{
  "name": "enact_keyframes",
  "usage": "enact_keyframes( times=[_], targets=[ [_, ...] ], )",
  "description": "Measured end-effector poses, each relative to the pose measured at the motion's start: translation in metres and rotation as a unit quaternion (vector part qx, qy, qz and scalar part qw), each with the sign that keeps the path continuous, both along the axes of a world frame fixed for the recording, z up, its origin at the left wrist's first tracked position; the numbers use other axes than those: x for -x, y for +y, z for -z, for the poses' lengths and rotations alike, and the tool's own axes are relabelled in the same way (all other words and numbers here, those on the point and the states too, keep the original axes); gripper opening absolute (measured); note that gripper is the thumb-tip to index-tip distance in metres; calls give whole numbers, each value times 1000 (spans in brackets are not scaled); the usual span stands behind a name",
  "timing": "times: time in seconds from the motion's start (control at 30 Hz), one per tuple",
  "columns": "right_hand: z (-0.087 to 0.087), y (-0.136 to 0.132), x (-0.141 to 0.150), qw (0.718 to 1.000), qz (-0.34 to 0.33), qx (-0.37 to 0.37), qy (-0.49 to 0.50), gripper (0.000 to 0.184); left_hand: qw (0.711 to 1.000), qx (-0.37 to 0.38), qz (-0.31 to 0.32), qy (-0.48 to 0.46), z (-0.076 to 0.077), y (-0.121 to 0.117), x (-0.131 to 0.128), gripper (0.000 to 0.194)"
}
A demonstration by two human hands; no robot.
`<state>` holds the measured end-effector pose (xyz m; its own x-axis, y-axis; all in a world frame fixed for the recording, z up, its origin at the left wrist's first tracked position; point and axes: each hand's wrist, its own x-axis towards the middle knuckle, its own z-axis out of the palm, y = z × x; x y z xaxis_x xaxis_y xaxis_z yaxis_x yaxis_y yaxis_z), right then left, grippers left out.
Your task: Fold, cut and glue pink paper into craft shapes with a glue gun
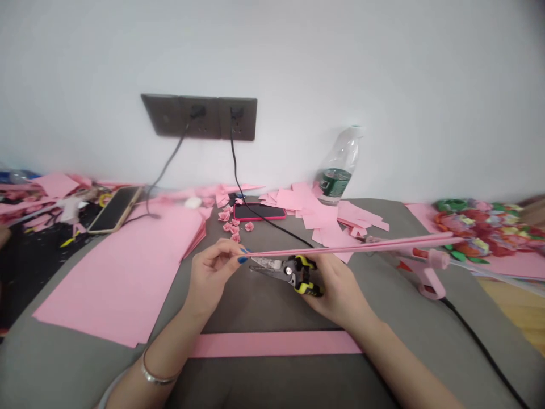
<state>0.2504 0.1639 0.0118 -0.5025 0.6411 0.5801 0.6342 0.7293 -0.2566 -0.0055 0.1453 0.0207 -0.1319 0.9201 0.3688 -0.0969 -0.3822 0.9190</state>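
Observation:
My left hand (215, 272) pinches one end of a long, thin pink folded paper strip (361, 247) between thumb and fingers. The strip runs out to the right, over the top of my right hand (340, 287). That hand is wrapped round the black and yellow handles of a pair of scissors (289, 271). Their metal blades are parted and point left, just below the strip near my left fingertips. A flat pink paper band (276, 344) lies across the grey table (264, 307) under my forearms.
Pink sheets (123, 272) are stacked left, beside a phone (117, 209). Behind my hands lie a pink-cased phone (259, 212), small paper roses (235, 229) and paper scraps (323, 218). A bottle (340, 165) leans against the wall. A pink glue gun (430, 272) with a cord lies right, near colourful flowers (477, 227).

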Motion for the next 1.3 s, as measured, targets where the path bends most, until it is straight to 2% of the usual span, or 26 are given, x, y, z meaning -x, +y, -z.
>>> enact_keyframes(
  times=[0.47, 0.73, 0.97, 1.17, 1.3],
  targets=[
    [-1, 0, -1, 999, -3, -33, 7, 39, 999, -6, 38, -3, -5, -2, 0, 7],
    [1, -2, -3, 1000, 5, 9, 10, 36, 998, 9, 66, -5, -9, -5, -1, 8],
    [-1, -3, -4, 1000, -8, 4, 14, 38, 995, 26, 93, -12, -14, -9, -1, 10],
    [-1, -1, -4, 1000, -7, 9, 11, 39, 997, 21, 80, -5, -12, -7, -1, 8],
    [-2, 2, -3, 1000, -9, 13, 16, 41, 1000, 6, 15, -17, -6, -5, 3, 6]
  ],
)
